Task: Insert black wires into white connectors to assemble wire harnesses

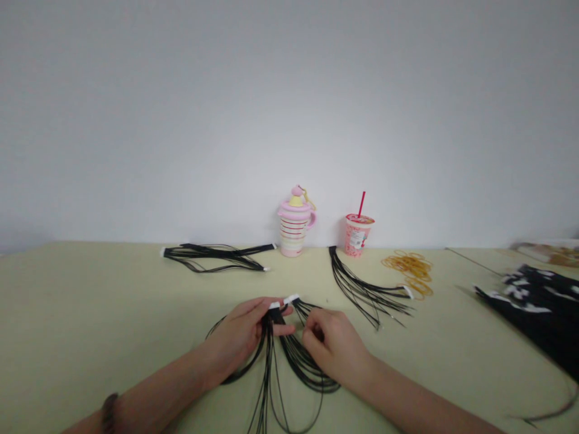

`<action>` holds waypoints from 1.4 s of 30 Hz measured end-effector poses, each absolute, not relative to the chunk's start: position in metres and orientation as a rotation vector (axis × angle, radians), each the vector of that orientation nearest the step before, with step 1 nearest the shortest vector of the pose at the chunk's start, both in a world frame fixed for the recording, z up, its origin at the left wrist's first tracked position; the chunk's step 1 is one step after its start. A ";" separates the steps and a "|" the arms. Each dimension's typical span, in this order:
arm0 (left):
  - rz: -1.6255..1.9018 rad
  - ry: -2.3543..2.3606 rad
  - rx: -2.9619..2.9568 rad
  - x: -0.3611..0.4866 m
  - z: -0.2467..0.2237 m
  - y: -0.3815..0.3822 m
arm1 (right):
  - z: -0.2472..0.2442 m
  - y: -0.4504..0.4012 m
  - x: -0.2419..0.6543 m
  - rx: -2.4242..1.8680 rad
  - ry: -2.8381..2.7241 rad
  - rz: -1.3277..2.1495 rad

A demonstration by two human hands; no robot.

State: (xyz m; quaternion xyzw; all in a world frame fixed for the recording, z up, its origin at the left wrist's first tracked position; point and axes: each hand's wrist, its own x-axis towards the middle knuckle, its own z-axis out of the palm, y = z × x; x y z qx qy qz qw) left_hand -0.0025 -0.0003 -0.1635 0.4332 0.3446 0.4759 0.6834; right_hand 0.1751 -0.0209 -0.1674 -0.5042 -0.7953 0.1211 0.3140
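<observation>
My left hand (242,330) is closed around a black wire harness (269,349), gripping it just below a white connector (274,306). Another white connector (292,299) lies by its fingertips, with black wires running from it toward the right. My right hand (332,343) is curled, its thumb and index finger pinched at those wires; what lies between the fingertips is too small to make out. Looped black wires (305,364) hang below and between both hands, and loose strands trail toward the front edge of the view.
Behind the hands stand a pink striped mug (293,232) and a pink cup (357,235) with a red straw. Black harnesses lie at left (217,254) and right (362,290). Yellow rubber bands (411,266) and a large black wire bundle (543,319) are farther right.
</observation>
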 end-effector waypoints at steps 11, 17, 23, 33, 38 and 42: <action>0.950 0.848 1.101 -0.003 -0.164 -0.005 | -0.165 -0.023 0.171 -1.396 -2.144 0.346; 0.952 0.839 1.115 -0.002 -0.163 -0.004 | -0.166 -0.024 0.170 -1.406 -2.164 0.304; 0.933 0.795 1.105 -0.003 -0.164 -0.003 | -0.167 -0.025 0.171 -1.376 -2.159 0.259; 0.940 0.810 1.093 -0.003 -0.164 -0.006 | -0.168 -0.024 0.171 -1.370 -2.131 0.315; 0.925 0.820 1.122 -0.005 -0.165 -0.006 | -0.169 -0.023 0.170 -1.379 -2.134 0.312; 0.909 0.816 1.141 -0.005 -0.162 -0.007 | -0.168 -0.022 0.170 -1.395 -2.122 0.330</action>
